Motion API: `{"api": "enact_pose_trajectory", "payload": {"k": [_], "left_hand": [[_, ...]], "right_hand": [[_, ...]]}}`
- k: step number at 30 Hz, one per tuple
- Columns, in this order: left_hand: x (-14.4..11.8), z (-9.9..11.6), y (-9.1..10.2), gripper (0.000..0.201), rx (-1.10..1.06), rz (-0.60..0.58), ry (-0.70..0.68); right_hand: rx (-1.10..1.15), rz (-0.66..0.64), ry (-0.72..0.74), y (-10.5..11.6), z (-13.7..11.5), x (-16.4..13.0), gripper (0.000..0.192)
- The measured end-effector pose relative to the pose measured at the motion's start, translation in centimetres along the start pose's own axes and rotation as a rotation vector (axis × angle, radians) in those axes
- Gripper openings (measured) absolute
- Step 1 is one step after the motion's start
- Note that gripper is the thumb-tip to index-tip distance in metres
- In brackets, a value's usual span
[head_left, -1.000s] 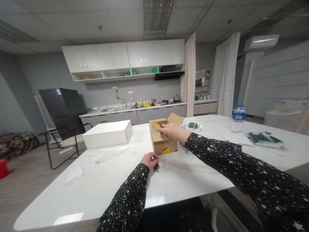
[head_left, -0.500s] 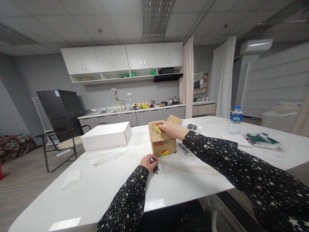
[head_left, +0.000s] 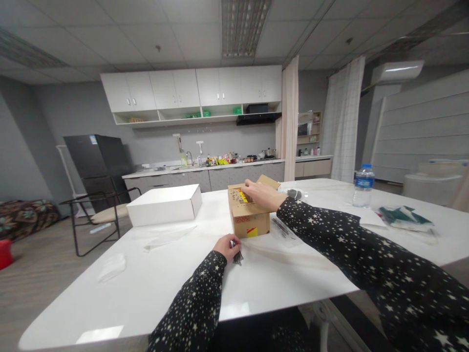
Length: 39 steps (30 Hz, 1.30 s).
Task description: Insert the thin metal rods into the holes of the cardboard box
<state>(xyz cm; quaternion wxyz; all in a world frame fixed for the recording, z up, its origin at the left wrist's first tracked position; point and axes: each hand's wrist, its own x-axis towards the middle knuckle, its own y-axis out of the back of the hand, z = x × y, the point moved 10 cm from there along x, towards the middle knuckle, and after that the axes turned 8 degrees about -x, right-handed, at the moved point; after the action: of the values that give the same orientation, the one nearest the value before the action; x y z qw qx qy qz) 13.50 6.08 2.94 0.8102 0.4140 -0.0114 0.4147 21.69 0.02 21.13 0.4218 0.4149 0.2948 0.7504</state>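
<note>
Glossy white table (head_left: 154, 288), kitchenette behind. Small brown cardboard box (head_left: 250, 217) sits mid-table; right hand (head_left: 261, 194) rests flat on its top flaps, fingers loose. Left hand (head_left: 227, 247) is clenched around thin dark metal pieces (head_left: 237, 256) just before the box.

Count, head view.

Hands: two, the left hand (head_left: 227, 246) and the right hand (head_left: 261, 194), both in star-print sleeves.

Boxes on the white surface (head_left: 154, 278): two. One brown cardboard box (head_left: 249, 217), one flat white box (head_left: 164, 204).

Water bottle (head_left: 363, 186): one, at the far right.

Clear plastic bags lying flat: at least three, namely one in front of the white box (head_left: 168, 236), one near the left edge (head_left: 112, 267), one just right of the cardboard box (head_left: 284, 230).

Green-and-white packet (head_left: 403, 216): one.

Paper sheet (head_left: 368, 218): one.

Small dark metal pieces (head_left: 237, 255) in the left hand: a bunch, number cannot be told.

Off the surface: one chair (head_left: 95, 215), one dark fridge (head_left: 95, 161).
</note>
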Motion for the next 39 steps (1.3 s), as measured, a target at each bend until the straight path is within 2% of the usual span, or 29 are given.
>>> {"api": "enact_pose_trajectory", "payload": {"k": [8, 15, 18, 22, 24, 29, 33, 35, 39], "left_hand": [[-0.5, 0.2, 1.0, 0.010, -0.057, 0.081, -0.043], [-0.9, -0.5, 2.2, 0.010, -0.047, 0.171, -0.041], [-1.0, -0.6, 2.4, 0.011, -0.052, 0.198, -0.023], [-1.4, -0.8, 3.0, 0.011, -0.055, 0.241, 0.009], [-1.6, -1.1, 3.4, 0.012, -0.048, 0.267, 0.025], [-1.9, -1.4, 3.9, 0.012, -0.027, 0.294, 0.062], [-2.0, -1.0, 3.3, 0.011, 0.029, 0.254, 0.075], [-2.1, -0.7, 3.2, 0.011, 0.052, 0.240, 0.080], [-2.3, -0.4, 3.3, 0.015, 0.058, 0.240, 0.106]], "right_hand": [[0.116, 0.108, -0.068, 2.1, 1.4, 0.2, 0.025], [0.429, 0.298, 0.043, 4.7, -0.6, -2.1, 0.029], [0.566, 0.349, 0.102, 4.7, -1.9, -4.0, 0.028], [0.679, 0.301, 0.218, 2.7, -5.0, -6.7, 0.027], [0.686, 0.232, 0.264, 0.8, -6.5, -7.8, 0.028], [0.417, 0.067, 0.298, -5.2, -8.7, -9.2, 0.032], [0.316, 0.030, 0.335, -8.7, -10.0, -9.5, 0.030], [0.368, 0.046, 0.356, -9.4, -10.5, -9.5, 0.031], [0.556, 0.075, 0.395, -9.2, -11.0, -9.2, 0.032]]}}
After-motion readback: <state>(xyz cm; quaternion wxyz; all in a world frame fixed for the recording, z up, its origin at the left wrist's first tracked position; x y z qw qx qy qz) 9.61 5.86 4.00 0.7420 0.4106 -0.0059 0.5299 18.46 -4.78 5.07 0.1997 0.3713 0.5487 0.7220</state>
